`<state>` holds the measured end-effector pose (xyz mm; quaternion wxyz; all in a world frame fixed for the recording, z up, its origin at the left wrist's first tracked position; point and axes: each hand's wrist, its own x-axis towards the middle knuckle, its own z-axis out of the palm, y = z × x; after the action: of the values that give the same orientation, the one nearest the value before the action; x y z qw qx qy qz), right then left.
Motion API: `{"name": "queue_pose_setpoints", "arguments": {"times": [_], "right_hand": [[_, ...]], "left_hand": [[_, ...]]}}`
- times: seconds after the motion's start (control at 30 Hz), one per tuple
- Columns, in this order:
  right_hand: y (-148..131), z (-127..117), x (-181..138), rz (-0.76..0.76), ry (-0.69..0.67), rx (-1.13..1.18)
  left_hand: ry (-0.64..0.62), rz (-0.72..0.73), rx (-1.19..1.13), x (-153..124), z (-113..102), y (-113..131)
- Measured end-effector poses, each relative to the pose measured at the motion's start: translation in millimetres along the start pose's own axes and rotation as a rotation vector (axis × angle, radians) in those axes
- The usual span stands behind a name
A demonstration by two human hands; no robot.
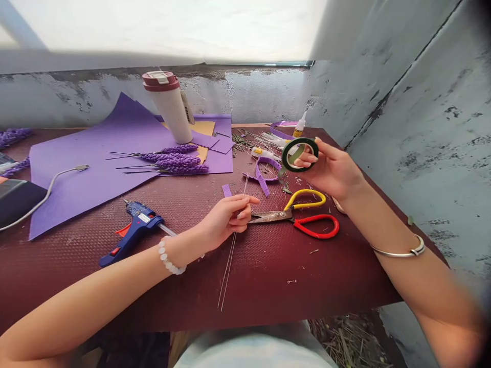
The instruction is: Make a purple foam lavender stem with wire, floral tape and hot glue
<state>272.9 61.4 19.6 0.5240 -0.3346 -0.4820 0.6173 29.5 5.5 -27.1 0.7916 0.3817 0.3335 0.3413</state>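
Left hand: the left hand (pixel 235 213) is pinching two thin wires (pixel 229 258) between thumb and fingers, with the other fingers curling in and no gap showing at the grip.
Wires: they are slanting above the bench (pixel 276 286), their lower ends pointing towards the near edge and their upper ends towards the far edge.
Right hand: the right hand (pixel 332 166) is gripping a dark green tape roll (pixel 284 157) by its rim, some fingertips showing through the hole; the hand is bending around it rather than spreading wide.
Tape: the roll is hovering over the bench's right side, well apart from the wires – a green strip seems to be hanging below it.
Scissors: the scissors (pixel 283 215), with one yellow and one red handle, are lying towards the right edge, blades pointing at the left hand.
Flowers: several purple flower sprigs (pixel 178 162) are lying on the purple sheet (pixel 88 158) towards the far edge, looking finished, their dark stems pointing to the left edge.
Progress: the held wires are looking bare, so they seem to be at an early stage – neither tape nor purple petals are showing on them.
Glue gun: the blue glue gun (pixel 140 225) is resting on the left half, nearer the near edge than the sprigs.
Cup: the lidded cup (pixel 169 112) is standing near the far edge.
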Motion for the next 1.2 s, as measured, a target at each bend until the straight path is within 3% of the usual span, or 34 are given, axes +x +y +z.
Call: {"name": "queue_pose_setpoints", "arguments": {"times": [0.1,0.27,0.53,0.7,0.87,1.07,1.2], "right_hand": [[11.3,16.1,-5.4,0.082,-0.040,0.073],[24.9,34.1,-15.6,0.213,-0.242,0.118],[25.4,33.0,-24.0,0.160,-0.370,-0.081],[26.0,34.8,-29.5,0.245,-0.517,-0.190],[18.1,43.3,-36.6,0.241,-0.611,-0.461],[6.0,33.9,-34.0,0.119,-0.572,-0.783],[-2.0,19.6,-28.3,0.072,-0.483,-1.129]], "left_hand": [[-0.035,0.028,0.023,-3.9,3.3,3.0],[-0.082,-0.004,0.024,-4.7,5.0,6.1],[-0.076,0.015,0.012,-2.9,5.5,7.1],[-0.052,0.056,0.021,-3.1,3.8,8.9],[-0.015,0.106,0.060,-4.4,2.3,11.6],[0.028,0.189,0.080,-4.7,-0.1,14.5],[0.045,0.215,0.081,-3.1,-1.3,13.2]]}}
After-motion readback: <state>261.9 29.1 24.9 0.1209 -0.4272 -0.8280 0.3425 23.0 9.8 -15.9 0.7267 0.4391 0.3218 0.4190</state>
